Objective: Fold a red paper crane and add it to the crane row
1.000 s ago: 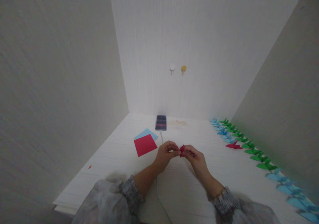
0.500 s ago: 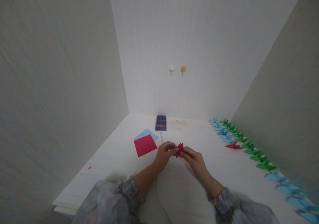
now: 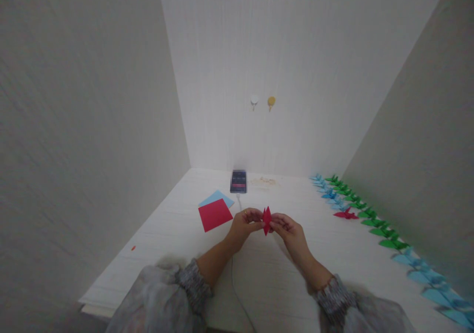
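Our grip is closed from both sides: left hand (image 3: 242,224) and right hand (image 3: 287,227) pinch the red folded paper (image 3: 266,219) at the fingertips, upright just above the table (image 3: 177,234). We judge it partly folded, a narrow two-pointed shape, not yet spread like the red figure (image 3: 346,214) in the row of paper figures (image 3: 370,222). A flat red sheet (image 3: 215,214) lies near the left hand.

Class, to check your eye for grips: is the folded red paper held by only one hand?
No, the left hand and the right hand each pinch one side of the folded red paper.
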`<state>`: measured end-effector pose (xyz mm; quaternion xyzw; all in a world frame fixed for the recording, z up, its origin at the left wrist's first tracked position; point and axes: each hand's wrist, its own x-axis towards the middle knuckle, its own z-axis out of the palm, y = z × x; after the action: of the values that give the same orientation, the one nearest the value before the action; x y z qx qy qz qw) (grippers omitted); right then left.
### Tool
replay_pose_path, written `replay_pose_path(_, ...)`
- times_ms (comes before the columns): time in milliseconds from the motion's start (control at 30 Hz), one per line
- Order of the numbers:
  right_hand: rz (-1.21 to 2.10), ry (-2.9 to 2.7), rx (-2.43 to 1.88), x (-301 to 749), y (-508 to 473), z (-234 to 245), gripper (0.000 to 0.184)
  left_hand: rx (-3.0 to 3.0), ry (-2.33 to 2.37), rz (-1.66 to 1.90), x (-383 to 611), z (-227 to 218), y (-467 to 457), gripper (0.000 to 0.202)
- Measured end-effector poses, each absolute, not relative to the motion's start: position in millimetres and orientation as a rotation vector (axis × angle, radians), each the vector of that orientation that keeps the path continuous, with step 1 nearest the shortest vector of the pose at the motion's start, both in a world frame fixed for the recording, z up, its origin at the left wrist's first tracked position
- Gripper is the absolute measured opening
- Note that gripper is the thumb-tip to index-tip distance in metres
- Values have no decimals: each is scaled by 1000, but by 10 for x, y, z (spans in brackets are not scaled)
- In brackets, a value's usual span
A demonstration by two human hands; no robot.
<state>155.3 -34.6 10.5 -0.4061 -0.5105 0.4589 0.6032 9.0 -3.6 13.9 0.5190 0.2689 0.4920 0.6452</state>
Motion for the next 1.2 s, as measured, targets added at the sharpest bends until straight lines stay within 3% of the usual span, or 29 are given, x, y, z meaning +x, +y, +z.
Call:
replay_pose_path(700, 1014, -1280, -952, 1580, -383, 172, 17, 1194, 501, 1072, 72, 174, -39, 30)
replay_pose_path(1200, 966, -1399, -848, 1626, -369, 145, 10, 1295, 512, 1070, 68, 182, -47, 19)
